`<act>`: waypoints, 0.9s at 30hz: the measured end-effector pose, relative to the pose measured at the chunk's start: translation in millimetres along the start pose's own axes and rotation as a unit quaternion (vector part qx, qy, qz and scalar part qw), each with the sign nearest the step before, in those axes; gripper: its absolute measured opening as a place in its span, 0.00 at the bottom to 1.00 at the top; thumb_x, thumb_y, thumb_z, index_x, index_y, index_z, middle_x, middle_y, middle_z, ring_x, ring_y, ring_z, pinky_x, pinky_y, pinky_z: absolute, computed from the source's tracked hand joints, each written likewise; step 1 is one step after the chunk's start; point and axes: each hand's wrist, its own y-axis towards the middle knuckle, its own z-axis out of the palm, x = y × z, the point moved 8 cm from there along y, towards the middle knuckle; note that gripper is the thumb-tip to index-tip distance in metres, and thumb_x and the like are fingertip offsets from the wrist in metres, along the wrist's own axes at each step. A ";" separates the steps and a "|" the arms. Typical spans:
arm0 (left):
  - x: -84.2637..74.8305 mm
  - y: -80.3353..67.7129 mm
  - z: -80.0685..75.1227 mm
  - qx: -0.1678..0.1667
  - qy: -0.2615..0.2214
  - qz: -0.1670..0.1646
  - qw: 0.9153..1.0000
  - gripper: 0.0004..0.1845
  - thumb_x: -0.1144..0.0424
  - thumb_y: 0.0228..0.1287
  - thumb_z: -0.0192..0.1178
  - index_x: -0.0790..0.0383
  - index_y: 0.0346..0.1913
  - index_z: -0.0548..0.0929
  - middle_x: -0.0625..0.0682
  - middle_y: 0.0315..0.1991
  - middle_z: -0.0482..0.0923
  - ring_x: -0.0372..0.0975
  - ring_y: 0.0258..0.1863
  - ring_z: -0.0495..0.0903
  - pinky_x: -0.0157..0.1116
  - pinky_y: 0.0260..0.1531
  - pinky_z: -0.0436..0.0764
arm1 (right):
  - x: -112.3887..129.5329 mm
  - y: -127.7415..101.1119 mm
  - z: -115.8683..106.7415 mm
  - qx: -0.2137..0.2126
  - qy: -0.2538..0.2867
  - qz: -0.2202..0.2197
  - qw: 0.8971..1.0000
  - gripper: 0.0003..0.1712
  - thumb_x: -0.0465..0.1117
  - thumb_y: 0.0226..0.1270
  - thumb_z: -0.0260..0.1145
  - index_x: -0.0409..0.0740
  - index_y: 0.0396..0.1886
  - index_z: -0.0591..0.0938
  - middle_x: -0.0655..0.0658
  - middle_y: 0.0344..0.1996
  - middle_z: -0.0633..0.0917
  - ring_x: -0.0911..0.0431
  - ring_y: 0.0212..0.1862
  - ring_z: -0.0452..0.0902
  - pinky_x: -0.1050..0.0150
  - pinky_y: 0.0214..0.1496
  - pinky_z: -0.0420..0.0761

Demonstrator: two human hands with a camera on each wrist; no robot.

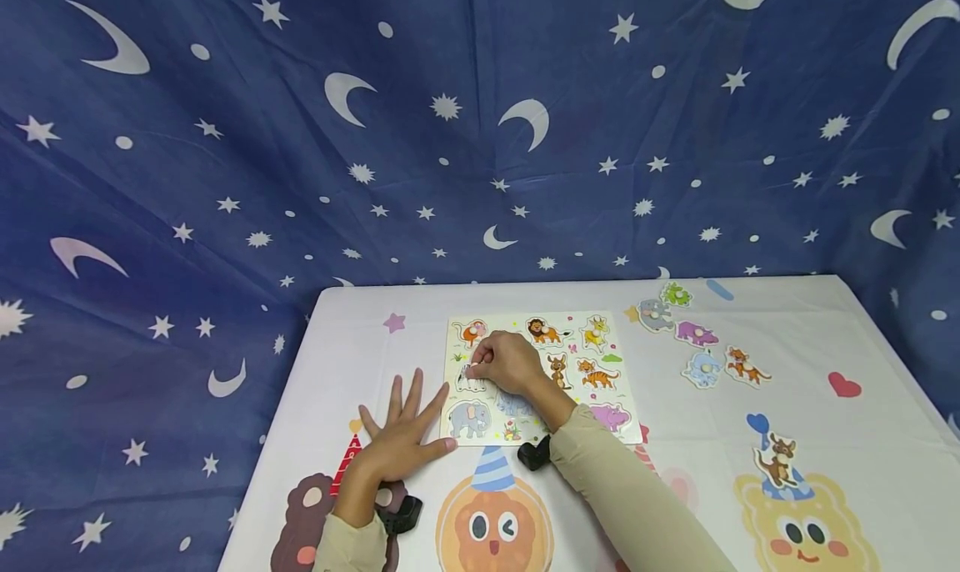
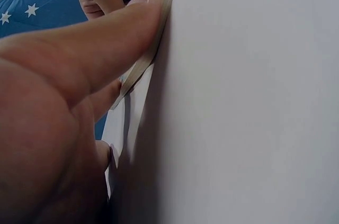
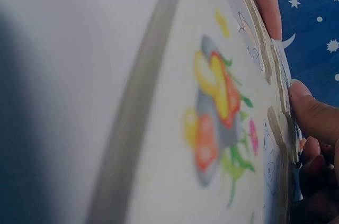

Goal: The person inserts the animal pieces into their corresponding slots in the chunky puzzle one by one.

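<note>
- The right hand [image 1: 510, 362] hovers over the puzzle board [image 1: 626, 405] on the desk [image 1: 825, 338]; its fingers pinch the zebra piece [image 1: 470, 378] at the board's left column, directly beneath them
- The left hand [image 1: 401, 430] lies flat, fingers spread; its thumb presses the board's left edge, steadying it

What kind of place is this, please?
Probably a staged children's play table: a star-and-moon cloth backdrop, a cartoon-printed tablecloth, and an animal peg puzzle board with loose animal pieces beside it.
</note>
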 end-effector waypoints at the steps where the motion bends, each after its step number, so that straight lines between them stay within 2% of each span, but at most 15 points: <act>1: -0.1 0.0 -0.1 0.000 0.000 0.000 1.000 0.46 0.31 0.66 0.58 0.34 0.82 0.49 0.52 0.84 0.24 0.58 0.81 0.19 0.78 0.59 0.18 | 0.0 0.0 0.0 0.001 0.001 -0.001 1.000 0.14 0.53 0.54 0.81 0.57 0.22 0.84 0.56 0.26 0.79 0.62 0.27 0.71 0.66 0.31 0.71; 27: -1.5 -1.5 -1.6 -0.003 -0.010 0.003 1.000 0.46 0.33 0.67 0.59 0.36 0.82 0.51 0.53 0.84 0.25 0.59 0.81 0.20 0.78 0.59 0.17 | -3.8 3.0 3.9 0.020 -0.009 0.002 1.000 0.13 0.55 0.54 0.81 0.58 0.24 0.85 0.58 0.28 0.80 0.63 0.29 0.73 0.66 0.35 0.73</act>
